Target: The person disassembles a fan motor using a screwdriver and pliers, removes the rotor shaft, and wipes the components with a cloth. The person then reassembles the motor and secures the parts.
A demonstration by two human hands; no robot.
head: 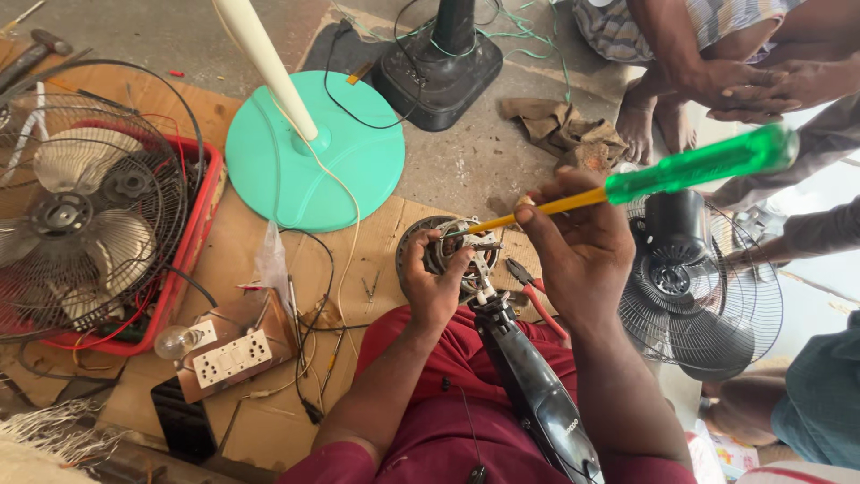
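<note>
Left hand (433, 285) clamped on one round metal fan motor (461, 251); right hand (578, 242) grips one screwdriver (645, 179), translucent green handle, yellow shaft, tip at motor.

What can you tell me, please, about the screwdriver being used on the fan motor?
The screwdriver has a translucent green plastic handle and a yellow shaft that looks insulated. It lies at a shallow slant, handle up to the right, tip down to the left. The right hand pinches the shaft between its fingertips, while the handle sticks out free. The tip reaches into the fan motor, which the left hand steadies above the person's lap.
</note>
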